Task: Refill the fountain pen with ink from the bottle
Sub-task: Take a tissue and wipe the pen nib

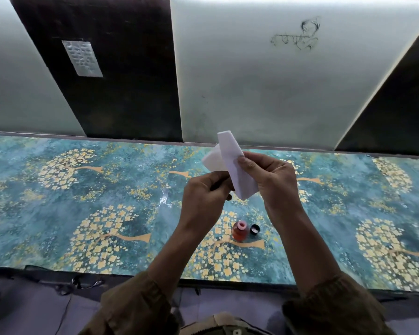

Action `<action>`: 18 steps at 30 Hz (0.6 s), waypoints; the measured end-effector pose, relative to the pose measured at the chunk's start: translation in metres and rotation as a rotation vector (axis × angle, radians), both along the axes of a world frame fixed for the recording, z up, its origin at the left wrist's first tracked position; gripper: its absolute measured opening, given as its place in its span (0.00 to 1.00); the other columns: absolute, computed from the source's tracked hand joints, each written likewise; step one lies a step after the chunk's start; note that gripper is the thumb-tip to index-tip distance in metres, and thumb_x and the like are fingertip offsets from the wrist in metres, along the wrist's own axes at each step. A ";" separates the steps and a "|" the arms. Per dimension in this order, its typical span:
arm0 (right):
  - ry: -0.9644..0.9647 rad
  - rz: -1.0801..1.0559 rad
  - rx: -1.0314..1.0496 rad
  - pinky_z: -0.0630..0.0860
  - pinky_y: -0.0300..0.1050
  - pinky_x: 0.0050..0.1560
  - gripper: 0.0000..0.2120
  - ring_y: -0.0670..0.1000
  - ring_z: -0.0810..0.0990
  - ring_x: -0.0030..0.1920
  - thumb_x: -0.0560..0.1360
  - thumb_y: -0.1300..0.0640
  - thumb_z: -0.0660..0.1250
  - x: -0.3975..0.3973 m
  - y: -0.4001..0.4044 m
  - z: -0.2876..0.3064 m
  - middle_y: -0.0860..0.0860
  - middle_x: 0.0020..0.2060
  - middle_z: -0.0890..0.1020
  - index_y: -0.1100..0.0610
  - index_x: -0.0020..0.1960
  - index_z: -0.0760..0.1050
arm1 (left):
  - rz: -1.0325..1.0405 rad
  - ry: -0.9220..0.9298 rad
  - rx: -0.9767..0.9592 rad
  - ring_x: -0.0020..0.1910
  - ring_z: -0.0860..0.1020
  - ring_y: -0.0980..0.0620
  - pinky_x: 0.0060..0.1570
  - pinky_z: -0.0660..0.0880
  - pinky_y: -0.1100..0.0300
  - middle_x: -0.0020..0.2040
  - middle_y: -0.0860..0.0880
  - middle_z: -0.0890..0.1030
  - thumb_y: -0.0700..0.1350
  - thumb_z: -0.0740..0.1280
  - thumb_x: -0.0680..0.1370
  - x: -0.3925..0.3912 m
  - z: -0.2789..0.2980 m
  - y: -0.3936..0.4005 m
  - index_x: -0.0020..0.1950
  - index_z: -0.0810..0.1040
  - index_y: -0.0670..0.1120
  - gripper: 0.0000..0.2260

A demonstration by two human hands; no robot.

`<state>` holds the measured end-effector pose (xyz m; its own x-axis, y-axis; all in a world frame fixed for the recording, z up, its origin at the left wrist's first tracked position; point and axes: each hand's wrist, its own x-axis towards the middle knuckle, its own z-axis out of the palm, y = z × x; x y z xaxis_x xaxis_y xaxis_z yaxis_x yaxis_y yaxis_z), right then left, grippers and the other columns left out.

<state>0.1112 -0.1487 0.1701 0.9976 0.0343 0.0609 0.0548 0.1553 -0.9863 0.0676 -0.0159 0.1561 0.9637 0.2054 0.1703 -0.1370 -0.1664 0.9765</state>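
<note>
Olive-brown sleeves (136, 308), prob. ribbed knit cuffs, pushed up.

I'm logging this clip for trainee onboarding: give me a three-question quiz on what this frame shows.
1. True or false: the ink bottle is capped.
2. Which hand pinches the white tissue from the right: A left hand, B right hand?
3. Where does the black cap lie relative to the bottle?

Key:
1. False; its pink mouth is open.
2. B.
3. Just right of it, on the floral table cover.
</note>
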 end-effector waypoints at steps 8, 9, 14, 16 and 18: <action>0.099 0.018 0.080 0.80 0.52 0.48 0.05 0.53 0.84 0.45 0.72 0.60 0.75 -0.012 -0.031 -0.009 0.57 0.45 0.88 0.58 0.48 0.86 | 0.062 0.000 -0.037 0.33 0.79 0.64 0.37 0.74 0.70 0.38 0.54 0.86 0.36 0.72 0.75 -0.014 -0.006 -0.032 0.50 0.87 0.43 0.07; 0.103 0.017 0.077 0.80 0.52 0.49 0.05 0.53 0.84 0.45 0.72 0.60 0.75 -0.014 -0.034 -0.011 0.57 0.45 0.88 0.58 0.48 0.86 | 0.070 0.001 -0.037 0.34 0.80 0.64 0.38 0.75 0.69 0.39 0.53 0.87 0.36 0.73 0.75 -0.016 -0.008 -0.035 0.50 0.87 0.43 0.07; 0.133 0.018 0.077 0.80 0.49 0.45 0.04 0.51 0.84 0.43 0.72 0.60 0.75 -0.024 -0.052 -0.019 0.54 0.43 0.88 0.56 0.47 0.86 | 0.032 0.068 -0.050 0.31 0.78 0.65 0.32 0.71 0.72 0.33 0.58 0.85 0.33 0.69 0.77 -0.026 -0.015 -0.052 0.52 0.86 0.43 0.09; 0.151 0.028 0.085 0.80 0.53 0.47 0.05 0.52 0.84 0.44 0.72 0.59 0.75 -0.027 -0.059 -0.023 0.55 0.44 0.88 0.56 0.48 0.86 | 0.013 0.097 -0.067 0.30 0.77 0.62 0.31 0.71 0.70 0.33 0.57 0.84 0.35 0.68 0.78 -0.030 -0.017 -0.058 0.53 0.86 0.43 0.08; 0.162 -0.021 0.113 0.81 0.51 0.45 0.04 0.52 0.84 0.44 0.73 0.59 0.75 -0.029 -0.065 -0.026 0.55 0.44 0.88 0.56 0.47 0.86 | 0.030 0.125 -0.102 0.29 0.77 0.58 0.30 0.71 0.66 0.34 0.54 0.85 0.37 0.69 0.79 -0.033 -0.021 -0.061 0.52 0.86 0.42 0.07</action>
<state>0.0822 -0.2134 0.1442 0.9950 0.0155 -0.0987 -0.0992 0.2657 -0.9589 0.0346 -0.0772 0.1351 0.9694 0.2441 0.0257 -0.0095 -0.0674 0.9977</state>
